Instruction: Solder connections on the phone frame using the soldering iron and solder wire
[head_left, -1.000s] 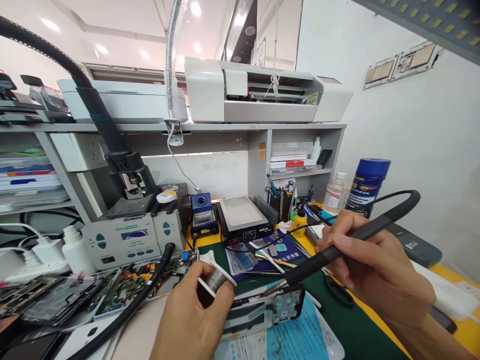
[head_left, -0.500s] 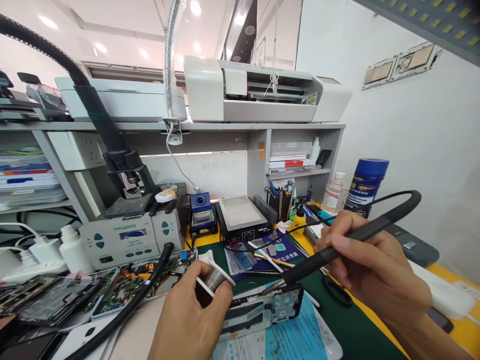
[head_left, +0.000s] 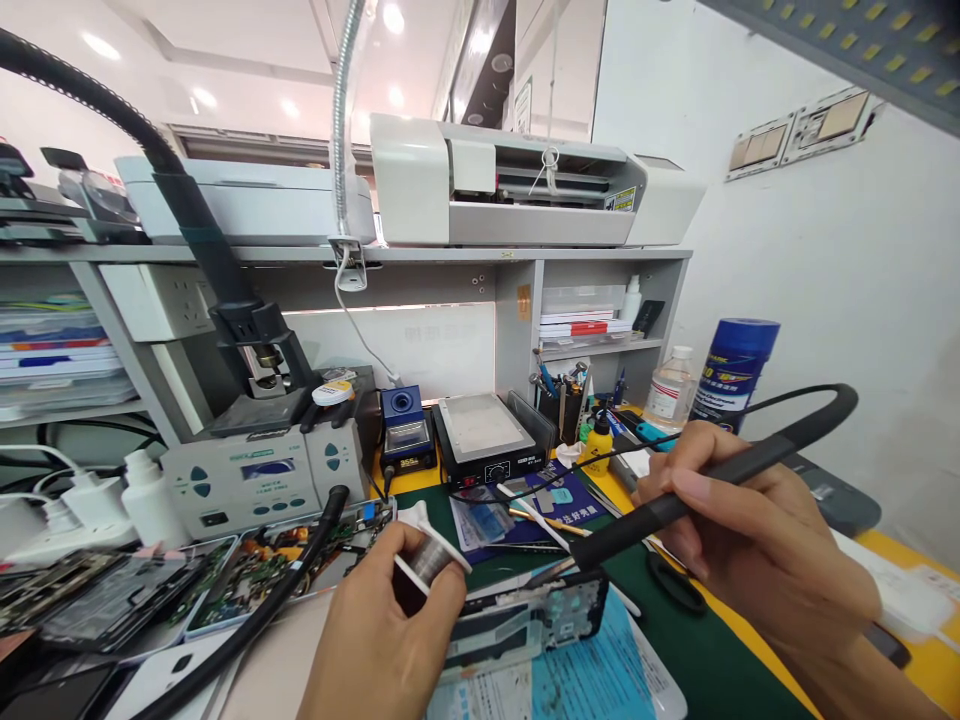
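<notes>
My left hand is closed around a small white spool of solder wire, thumb and index finger pinching its flanges. Just right of it a phone frame stands tilted on its long edge on a blue-and-white mat. Whether my left fingers also steady the frame is hidden. My right hand grips a black soldering iron like a pen. Its metal tip points down-left to the frame's upper edge; contact cannot be made out.
Behind stand a heating plate, a blue soldering station and a yellow bottle. At left, a black hose crosses trays of circuit boards. Black-handled scissors lie right, near a blue spray can.
My right hand and the soldering iron have shifted slightly to the right and down. The left hand, spool and phone frame look the same.
</notes>
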